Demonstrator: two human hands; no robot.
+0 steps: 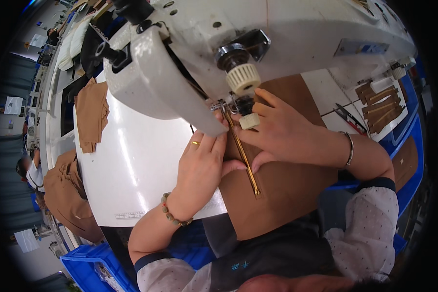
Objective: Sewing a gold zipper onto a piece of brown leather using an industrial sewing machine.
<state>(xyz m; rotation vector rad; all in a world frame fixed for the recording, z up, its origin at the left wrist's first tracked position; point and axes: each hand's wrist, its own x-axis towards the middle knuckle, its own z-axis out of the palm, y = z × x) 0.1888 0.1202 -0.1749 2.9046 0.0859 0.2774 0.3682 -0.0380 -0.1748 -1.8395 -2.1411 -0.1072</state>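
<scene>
The head view is from up high, worn on the left side, and faces down at the brown cloth (287, 199) and the white surface (131, 185), with the left arm (151, 231) and right arm (370, 158) near the bottom. It is quite near, so the big sewing machine (301, 44) fills much of the top. The eye is very wide, so straight lines bend near the dark round edge, and far-off curtains (19, 78) show at the left.
</scene>
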